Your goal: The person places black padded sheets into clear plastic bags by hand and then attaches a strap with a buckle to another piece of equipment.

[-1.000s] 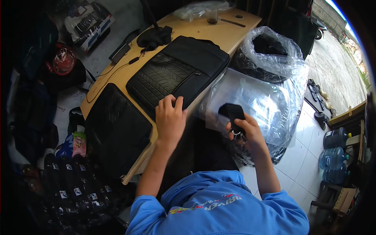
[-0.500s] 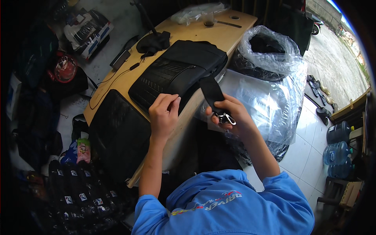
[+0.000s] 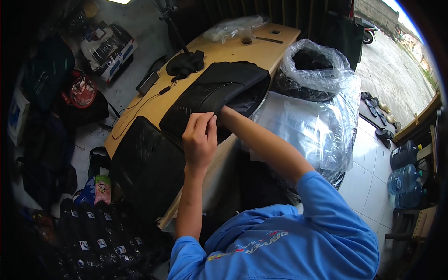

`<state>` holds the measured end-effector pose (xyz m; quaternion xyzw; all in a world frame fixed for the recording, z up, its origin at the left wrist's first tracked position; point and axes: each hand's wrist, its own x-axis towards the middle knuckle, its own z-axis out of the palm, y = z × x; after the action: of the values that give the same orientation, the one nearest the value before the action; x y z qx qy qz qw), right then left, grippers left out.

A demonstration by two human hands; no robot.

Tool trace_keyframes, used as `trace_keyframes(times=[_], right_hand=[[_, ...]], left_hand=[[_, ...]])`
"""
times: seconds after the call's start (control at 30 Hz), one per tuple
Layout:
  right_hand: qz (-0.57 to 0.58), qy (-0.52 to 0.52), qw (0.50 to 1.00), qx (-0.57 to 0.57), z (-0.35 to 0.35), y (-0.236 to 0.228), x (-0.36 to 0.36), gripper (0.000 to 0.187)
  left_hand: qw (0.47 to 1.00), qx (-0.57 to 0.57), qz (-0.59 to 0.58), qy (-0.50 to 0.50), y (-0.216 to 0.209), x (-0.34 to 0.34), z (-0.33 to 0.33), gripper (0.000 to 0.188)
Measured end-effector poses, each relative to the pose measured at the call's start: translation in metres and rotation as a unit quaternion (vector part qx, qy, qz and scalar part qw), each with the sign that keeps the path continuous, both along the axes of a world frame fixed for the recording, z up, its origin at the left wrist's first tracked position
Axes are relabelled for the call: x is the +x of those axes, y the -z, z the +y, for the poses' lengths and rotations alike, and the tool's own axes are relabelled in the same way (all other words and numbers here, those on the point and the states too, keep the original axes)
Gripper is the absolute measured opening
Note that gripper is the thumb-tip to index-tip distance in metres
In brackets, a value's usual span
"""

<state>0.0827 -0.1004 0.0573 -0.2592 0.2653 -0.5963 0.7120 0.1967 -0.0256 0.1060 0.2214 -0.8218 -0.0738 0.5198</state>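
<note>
A black backpack point(image 3: 235, 72) lies on the wooden table point(image 3: 217, 49) in front of me, its opening facing me. At the near edge of that opening, my left hand point(image 3: 199, 140) is closed in a pinch on the bag's rim. My right hand point(image 3: 227, 116) reaches into the bag up to about the wrist, so its fingers are hidden. The bag also hides whatever that hand may hold. Beside the backpack, a flat black bag or panel point(image 3: 144, 161) hangs over the table's near left side.
Right of the table sit clear plastic wrapping point(image 3: 303, 126) and a plastic-wrapped black bundle point(image 3: 310, 70). A black stand point(image 3: 185, 63) and a cable point(image 3: 140, 105) lie left of the backpack. Water bottles point(image 3: 402, 179) stand far right; packed black items point(image 3: 100, 233) lie lower left.
My right hand, which held a black strap with a metal clip, has moved left into the backpack, and the strap is out of sight. My left hand stays pinched at the rim.
</note>
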Motion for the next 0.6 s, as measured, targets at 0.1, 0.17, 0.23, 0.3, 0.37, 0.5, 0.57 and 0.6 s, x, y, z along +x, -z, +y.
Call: trace_keyframes(times=[0.1,0.17,0.23,0.3,0.37,0.5,0.57,0.6], right_hand=[[-0.031,-0.011,0.999,-0.015,-0.023,0.011,0.015,0.021],[-0.061,-0.009,0.998,-0.014,-0.032,0.018,0.02,0.021],[-0.092,-0.01,0.996,-0.013,-0.039,0.025,0.024,0.021],[-0.137,-0.01,0.991,-0.008,-0.04,0.034,0.024,0.022],[-0.17,-0.013,0.985,0.003,-0.031,0.042,0.015,0.022],[0.02,0.062,0.996,0.055,0.041,0.004,-0.009,0.031],[-0.098,0.195,0.969,0.119,0.066,-0.002,-0.015,0.024],[-0.097,0.196,0.968,0.125,0.066,0.0,-0.013,0.024]], left_hand=[[1.0,-0.002,0.011,-0.004,0.002,-0.002,0.002,0.006],[0.999,0.005,0.027,-0.019,0.002,-0.002,0.0,0.006],[0.999,0.01,0.034,-0.023,-0.003,0.002,-0.001,0.006],[0.997,0.066,0.047,-0.02,-0.005,0.005,0.0,0.007],[0.997,0.054,0.05,-0.032,-0.004,0.012,-0.003,0.007],[0.995,0.061,0.075,-0.037,-0.001,0.021,-0.009,0.007],[0.995,0.061,0.074,-0.039,-0.006,0.021,-0.006,0.007],[0.994,0.07,0.074,-0.045,-0.009,0.022,-0.006,0.007]])
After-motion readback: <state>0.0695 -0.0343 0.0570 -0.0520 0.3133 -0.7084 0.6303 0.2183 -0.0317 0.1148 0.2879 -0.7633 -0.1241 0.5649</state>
